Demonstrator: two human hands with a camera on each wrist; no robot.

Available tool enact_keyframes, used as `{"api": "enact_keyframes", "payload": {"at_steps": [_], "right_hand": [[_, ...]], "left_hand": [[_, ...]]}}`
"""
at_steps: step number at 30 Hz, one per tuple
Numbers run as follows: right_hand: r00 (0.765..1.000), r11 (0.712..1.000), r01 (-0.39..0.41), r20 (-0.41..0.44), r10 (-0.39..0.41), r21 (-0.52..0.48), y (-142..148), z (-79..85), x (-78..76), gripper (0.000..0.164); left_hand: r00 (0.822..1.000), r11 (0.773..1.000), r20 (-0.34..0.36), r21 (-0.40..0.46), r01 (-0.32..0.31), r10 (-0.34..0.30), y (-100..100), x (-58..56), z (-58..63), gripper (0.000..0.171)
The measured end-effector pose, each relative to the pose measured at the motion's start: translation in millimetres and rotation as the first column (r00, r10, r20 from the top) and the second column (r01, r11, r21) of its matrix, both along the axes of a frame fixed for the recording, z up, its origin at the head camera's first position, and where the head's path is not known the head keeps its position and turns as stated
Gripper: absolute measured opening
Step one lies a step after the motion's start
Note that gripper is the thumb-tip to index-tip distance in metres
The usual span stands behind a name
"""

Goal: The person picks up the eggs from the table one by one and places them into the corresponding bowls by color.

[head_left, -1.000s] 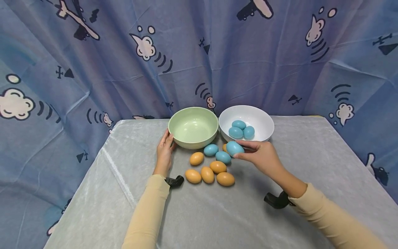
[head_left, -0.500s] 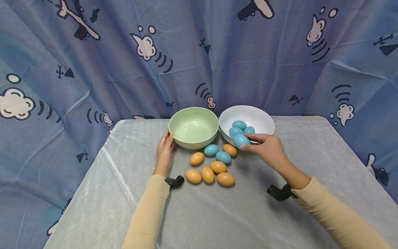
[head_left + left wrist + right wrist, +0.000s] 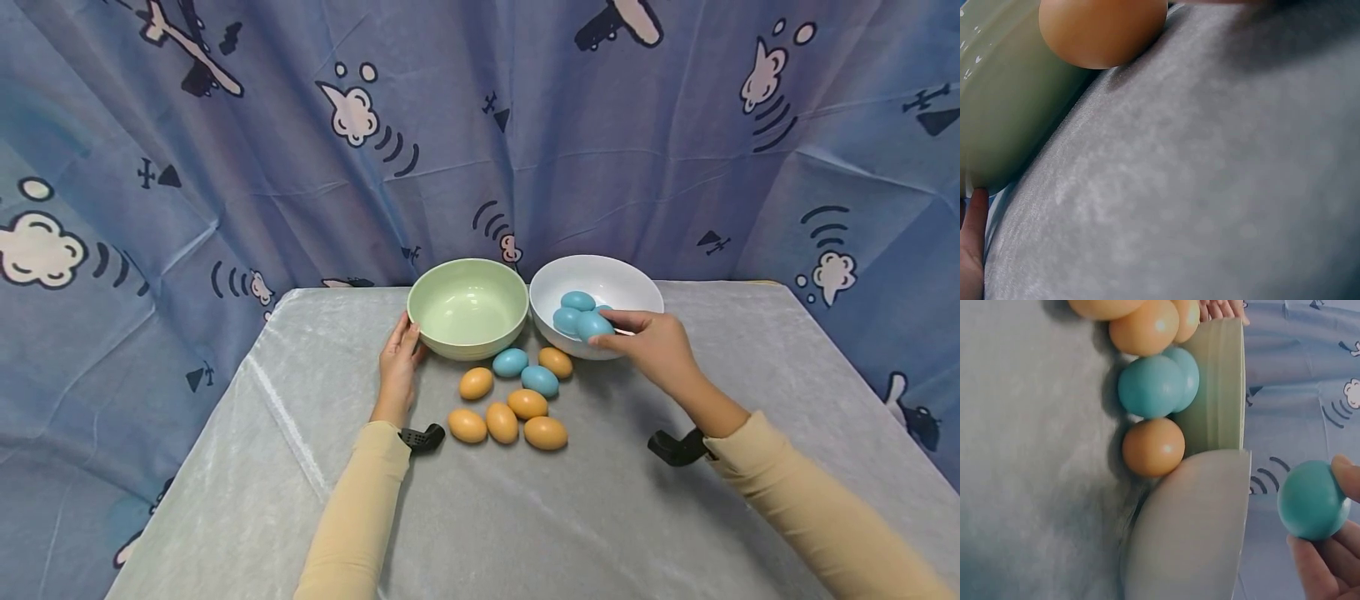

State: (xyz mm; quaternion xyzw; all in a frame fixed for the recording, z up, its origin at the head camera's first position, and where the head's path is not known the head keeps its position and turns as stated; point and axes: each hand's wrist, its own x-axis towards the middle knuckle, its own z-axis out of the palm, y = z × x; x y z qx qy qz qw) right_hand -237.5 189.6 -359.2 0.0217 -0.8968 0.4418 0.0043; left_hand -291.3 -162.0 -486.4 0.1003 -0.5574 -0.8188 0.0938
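My right hand [image 3: 662, 352] pinches a blue egg [image 3: 594, 327] between thumb and fingers, over the near side of the white bowl [image 3: 633, 287]. In the right wrist view the held egg [image 3: 1311, 501] appears above the bowl's rim. Inside that bowl lie several blue eggs [image 3: 577, 302], one partly hidden by the held egg. My left hand [image 3: 397, 371] rests against the left side of the green bowl [image 3: 468, 304], fingers fairly straight. Its thumb [image 3: 977, 215] touches the green wall in the left wrist view. Nothing lies in the green bowl.
In front of the bowls, two blue eggs [image 3: 540, 381] lie among several orange eggs [image 3: 502, 422] on the grey tablecloth [image 3: 525, 533]. Both bowls stand side by side near the table's back edge, before a blue patterned curtain [image 3: 450, 125].
My right hand has carried the blue egg up and to the right, from above the loose eggs to over the white bowl. The left hand stays at the green bowl.
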Motion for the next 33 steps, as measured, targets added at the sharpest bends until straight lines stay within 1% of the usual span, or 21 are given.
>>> {"api": "enact_keyframes", "payload": {"at_steps": [2, 10, 18, 26, 33], "right_hand": [[1.0, 1.0, 0.004, 0.0, -0.004, 0.014, 1, -0.7, -3.9, 0.06], [0.999, 0.999, 0.038, -0.011, -0.038, -0.001, 3, -3.5, -17.7, 0.057], [1.0, 1.0, 0.026, -0.008, -0.026, 0.013, 6, -15.9, -29.9, 0.056], [0.999, 0.995, 0.017, -0.035, -0.014, 0.095, 8, -24.9, -41.4, 0.053], [1.0, 0.989, -0.004, -0.015, 0.006, 0.146, 9, -28.8, -48.5, 0.055]], "left_hand": [[1.0, 1.0, 0.002, -0.003, -0.002, 0.002, 0, 0.2, 0.2, 0.055], [1.0, 1.0, -0.004, 0.002, -0.002, 0.002, 0, -1.0, -0.7, 0.055], [1.0, 1.0, 0.008, -0.004, 0.002, -0.002, 0, -0.9, -0.4, 0.056], [1.0, 1.0, 0.0, -0.001, 0.0, 0.0, -1, -0.6, 0.0, 0.056], [1.0, 1.0, -0.018, -0.016, 0.009, -0.009, -1, 1.0, -1.0, 0.055]]}}
